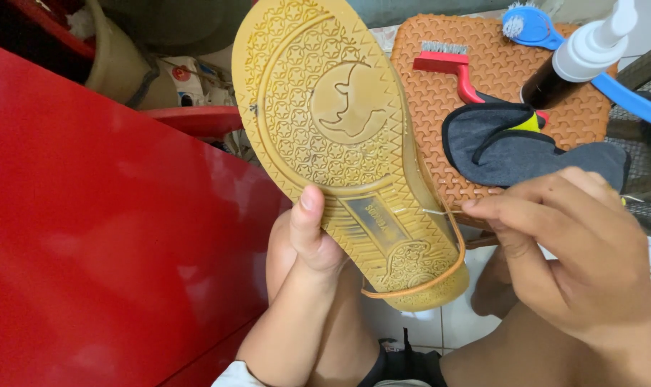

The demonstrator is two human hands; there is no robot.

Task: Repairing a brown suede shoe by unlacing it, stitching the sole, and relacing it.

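My left hand (304,240) grips a shoe (340,136) held sole up, thumb pressed on the tan patterned rubber sole near the heel. A thin strip of the sole's edging (440,269) has come loose and loops around the heel. My right hand (576,251) is at the shoe's right side, fingertips pinching that loose strip where it leaves the sole.
An orange textured stool top (476,72) behind the shoe carries a red-handled wire brush (451,64), a grey insole (526,147), a blue brush (530,27) and a dark pump bottle (576,61). A red panel (103,236) fills the left. White tiled floor lies below.
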